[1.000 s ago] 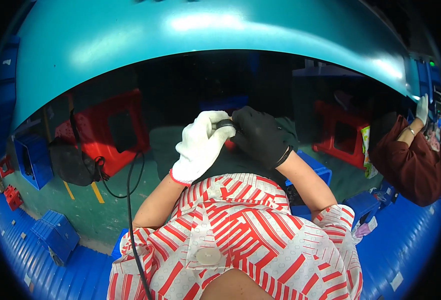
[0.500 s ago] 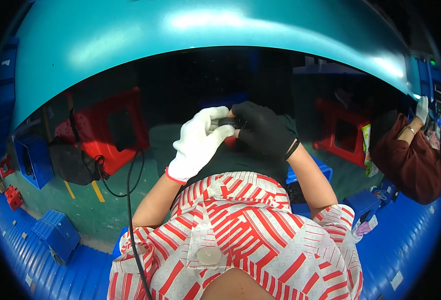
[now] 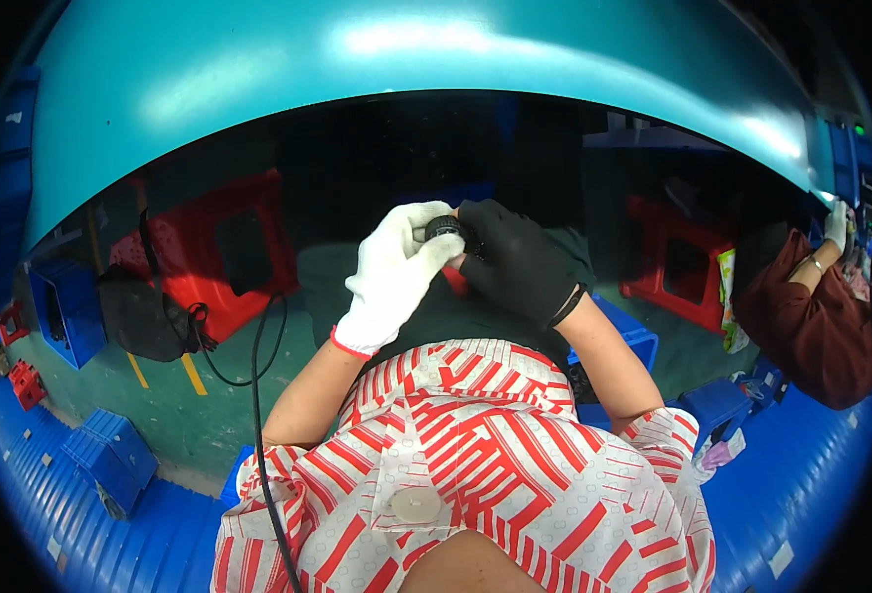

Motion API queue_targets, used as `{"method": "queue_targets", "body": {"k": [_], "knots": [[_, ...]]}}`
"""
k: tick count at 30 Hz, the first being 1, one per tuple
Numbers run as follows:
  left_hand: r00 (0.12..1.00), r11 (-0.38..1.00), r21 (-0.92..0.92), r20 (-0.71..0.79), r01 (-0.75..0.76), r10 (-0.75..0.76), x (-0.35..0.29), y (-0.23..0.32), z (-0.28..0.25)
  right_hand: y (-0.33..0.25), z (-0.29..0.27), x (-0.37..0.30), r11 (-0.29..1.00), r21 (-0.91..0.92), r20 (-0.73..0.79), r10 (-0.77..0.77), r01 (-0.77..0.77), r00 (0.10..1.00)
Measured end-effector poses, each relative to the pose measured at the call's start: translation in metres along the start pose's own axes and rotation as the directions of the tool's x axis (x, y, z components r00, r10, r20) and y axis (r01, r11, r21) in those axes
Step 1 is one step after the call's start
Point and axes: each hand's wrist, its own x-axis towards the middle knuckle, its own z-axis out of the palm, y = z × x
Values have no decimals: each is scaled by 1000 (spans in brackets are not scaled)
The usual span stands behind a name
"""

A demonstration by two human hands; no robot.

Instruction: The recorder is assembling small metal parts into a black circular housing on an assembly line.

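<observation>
A small round black part with a ridged rim (image 3: 443, 228) is held up in front of my body, over my lap. My left hand (image 3: 393, 272), in a white knitted glove with a red cuff, pinches it between thumb and fingers. My right hand (image 3: 517, 259), in a black glove with bare fingertips, has its fingers closed at the part's right side. Those fingers partly hide the part, so I cannot make out its exact kind.
A teal table (image 3: 258, 59) curves across the far side. Red stools stand at left (image 3: 213, 311) and right (image 3: 648, 282). A black bag (image 3: 139, 316) and blue bin (image 3: 68, 314) are at left. A black cable (image 3: 256, 425) hangs beside me. Another person (image 3: 811, 326) works at right.
The black part has turned, so its round ridged face now shows more between my fingers. Both hands stay close together, with only slight shifts of the fingers.
</observation>
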Motion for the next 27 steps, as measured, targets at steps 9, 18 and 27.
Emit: {"method": "queue_targets", "body": {"k": [9,18,27], "knots": [[981,977,-126,116,170,-156,11,-4,-9,8,9,-7,995,-72,-68,-76,71,995],[981,985,167,182,37,-67,6,-5,-11,13,0,-7,989,147,88,20,-33,996],[998,947,321,55,11,-30,-6,-6,1,9,10,-9,988,156,68,-16,5,998]]}}
